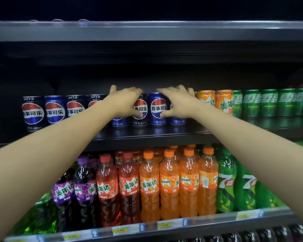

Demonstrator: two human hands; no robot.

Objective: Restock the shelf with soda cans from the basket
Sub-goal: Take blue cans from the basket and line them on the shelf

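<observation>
1. Both hands reach onto the middle shelf, where a row of blue Pepsi cans stands upright near the front edge.
2. The left hand drapes over the top of one can, fingers curled behind it and thumb on its face, so that grip is clamped on a can.
3. The right hand does the same on a neighbouring can: fingers over the rim, thumb pressed low on the front.
4. One can stands untouched between the two hands; this hold from above probably serves to slide cans into line, labels forward.
5. Orange Mirinda cans stand just beside the right hand, then green Sprite cans.
6. Darker Pepsi cans fill the left end.
7. The basket is out of view.
8. Bottles crowd the shelf below.
</observation>
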